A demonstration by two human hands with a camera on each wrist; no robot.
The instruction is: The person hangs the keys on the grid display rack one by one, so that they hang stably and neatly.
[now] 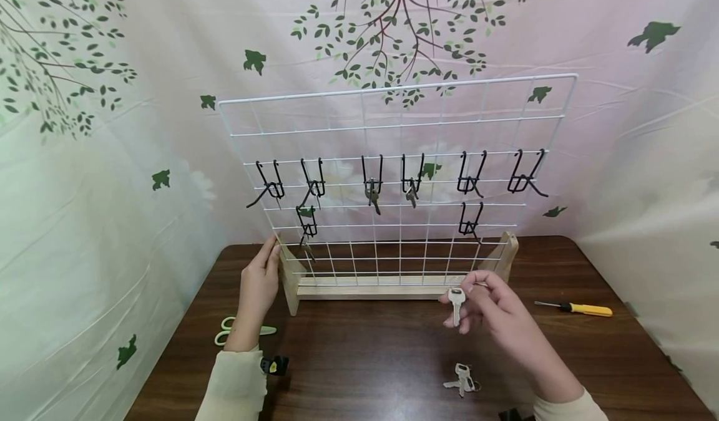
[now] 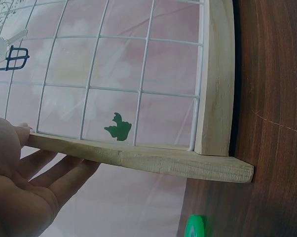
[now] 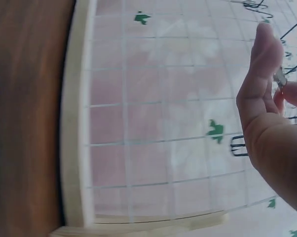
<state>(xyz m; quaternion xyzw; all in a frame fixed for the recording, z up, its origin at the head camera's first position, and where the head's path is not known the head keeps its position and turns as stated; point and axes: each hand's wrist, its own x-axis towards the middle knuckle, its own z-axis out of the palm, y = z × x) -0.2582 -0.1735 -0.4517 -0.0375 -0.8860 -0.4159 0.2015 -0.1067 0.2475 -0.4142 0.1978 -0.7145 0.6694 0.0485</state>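
Observation:
My left hand [image 1: 260, 289] grips the left wooden side piece [image 1: 290, 277] of a white wire grid rack [image 1: 401, 123]; the left wrist view shows fingers against its edge [image 2: 153, 163]. My right hand [image 1: 497, 309] pinches a silver key [image 1: 456, 305] by its head, in front of the rack's lower right. The key's blade points down. Black hooks [image 1: 470, 174] hang on the grid in two rows. Keys hang on the two middle upper hooks, one being this key [image 1: 373, 195] and another this key [image 1: 412, 195]; a key [image 1: 309, 252] also hangs at the lower left hook.
More keys [image 1: 463, 378] lie together on the dark wooden table [image 1: 365, 352] near its front. Light green scissors [image 1: 226, 332] lie partly under my left forearm. A yellow-handled screwdriver [image 1: 590, 309] lies at the right. A printed cloth [image 1: 168, 96] hangs behind and at both sides.

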